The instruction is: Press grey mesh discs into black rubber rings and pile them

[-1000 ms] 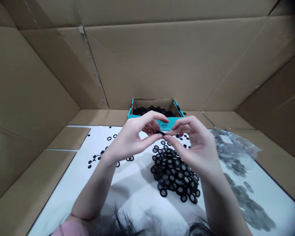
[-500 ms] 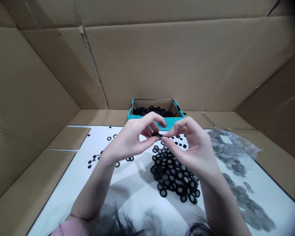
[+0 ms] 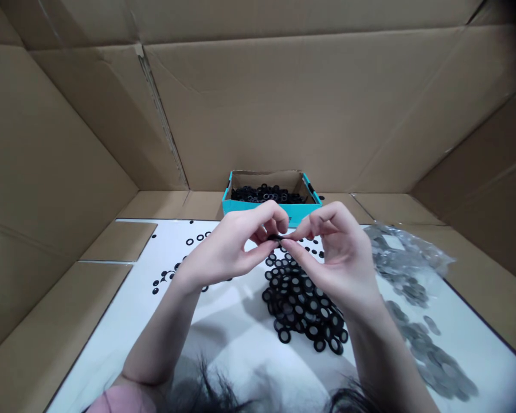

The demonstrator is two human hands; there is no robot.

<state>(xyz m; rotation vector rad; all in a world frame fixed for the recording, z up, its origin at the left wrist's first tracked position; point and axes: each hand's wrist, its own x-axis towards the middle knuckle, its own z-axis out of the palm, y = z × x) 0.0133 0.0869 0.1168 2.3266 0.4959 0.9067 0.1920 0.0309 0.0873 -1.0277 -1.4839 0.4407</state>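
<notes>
A small black rubber ring (image 3: 276, 237) is pinched between the fingertips of my left hand (image 3: 230, 250) and my right hand (image 3: 336, 256), and the fingers hide most of it. Just below my hands lies a heap of similar black rings with pale centres (image 3: 303, 307). Several loose rings (image 3: 190, 241) are scattered on the white sheet left of my left hand.
A teal cardboard box (image 3: 236, 207) holding black rings stands behind my hands. On the right are a clear plastic bag of grey metal discs (image 3: 402, 263) and a spill of grey discs (image 3: 427, 353). Cardboard walls surround the white sheet (image 3: 98, 355).
My fingertips have closed in a little around the black ring, and less of it shows. The whole view has shifted slightly.
</notes>
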